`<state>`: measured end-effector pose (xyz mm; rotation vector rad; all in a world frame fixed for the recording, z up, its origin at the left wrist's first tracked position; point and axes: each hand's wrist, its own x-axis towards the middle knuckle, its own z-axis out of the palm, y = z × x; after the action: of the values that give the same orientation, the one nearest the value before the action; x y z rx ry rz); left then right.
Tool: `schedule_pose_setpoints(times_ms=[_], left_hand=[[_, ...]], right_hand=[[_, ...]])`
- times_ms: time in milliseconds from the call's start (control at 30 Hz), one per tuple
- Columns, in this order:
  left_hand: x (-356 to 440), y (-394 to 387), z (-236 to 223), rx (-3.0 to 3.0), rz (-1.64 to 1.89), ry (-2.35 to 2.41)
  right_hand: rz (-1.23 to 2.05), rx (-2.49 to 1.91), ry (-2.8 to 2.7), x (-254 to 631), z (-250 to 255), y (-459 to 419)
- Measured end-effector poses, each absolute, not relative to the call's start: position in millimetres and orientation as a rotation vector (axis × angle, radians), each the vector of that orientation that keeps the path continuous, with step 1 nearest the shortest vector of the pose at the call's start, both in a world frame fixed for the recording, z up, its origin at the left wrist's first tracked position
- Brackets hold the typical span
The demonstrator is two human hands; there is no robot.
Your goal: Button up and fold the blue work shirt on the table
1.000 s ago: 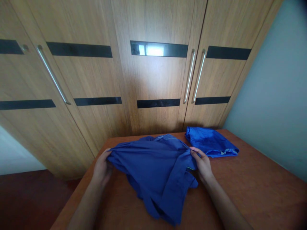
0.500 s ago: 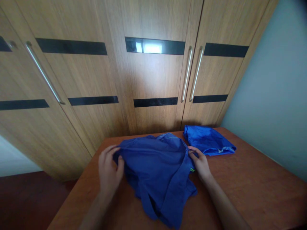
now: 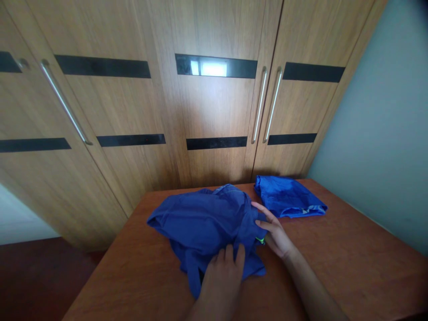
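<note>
A loose blue garment (image 3: 200,220) lies crumpled on the brown wooden table (image 3: 341,258) in front of me. My left hand (image 3: 222,276) rests on the garment's near edge, palm down, fingers together and lying flat on the cloth. My right hand (image 3: 272,232) touches the garment's right edge beside a small green tag, fingers curled on the cloth. A second blue garment (image 3: 287,196), folded into a flat stack, sits at the table's far right, apart from both hands.
A wooden wardrobe (image 3: 214,102) with black strips and long metal handles (image 3: 259,104) stands directly behind the table. A pale wall (image 3: 384,133) runs along the right side. Dark red floor (image 3: 36,276) shows to the left of the table.
My left hand let go of the garment's left corner and moved right and nearer, onto its lower edge. The garment has settled flatter. My right hand stayed at the right edge.
</note>
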<state>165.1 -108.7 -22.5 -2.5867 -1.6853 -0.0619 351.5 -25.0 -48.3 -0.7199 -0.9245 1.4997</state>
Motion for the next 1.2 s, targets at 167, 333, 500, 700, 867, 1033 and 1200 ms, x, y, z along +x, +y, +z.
schedule_pose_setpoints(times_ms=[167, 333, 500, 700, 867, 1033, 1200], left_hand=[[128.8, -94.3, 5.3, -2.819, -0.504, -1.82], [72.8, -70.1, 33.0, -2.576, -1.849, -2.095], [6.0, -43.1, 49.7, -1.484, -3.097, -2.167], [-55.0, -26.9, 18.0, -0.896, -3.166, -2.267], [-50.9, -37.4, 0.6, -1.492, -2.471, -2.504], [-47.2, -53.3, 20.8, -1.787, -2.03, -2.261], [-36.5, -54.8, 24.0, -2.089, -1.726, -2.244]], right_hand=[[1.489, -0.716, -0.894, 354.5, -52.3, -19.8], [1.371, -0.772, -0.782, 360.3, -55.0, -13.9], [1.239, -0.82, -0.641, 373.4, -56.8, -8.2], [0.867, -1.111, -0.658, 393.9, -75.6, 5.3], [0.38, -1.339, -1.234, 389.6, -77.9, 4.7], [-0.025, -1.244, -1.429, 369.5, -43.1, -26.5], [0.161, -1.042, -1.962, 301.6, -15.9, -94.8]])
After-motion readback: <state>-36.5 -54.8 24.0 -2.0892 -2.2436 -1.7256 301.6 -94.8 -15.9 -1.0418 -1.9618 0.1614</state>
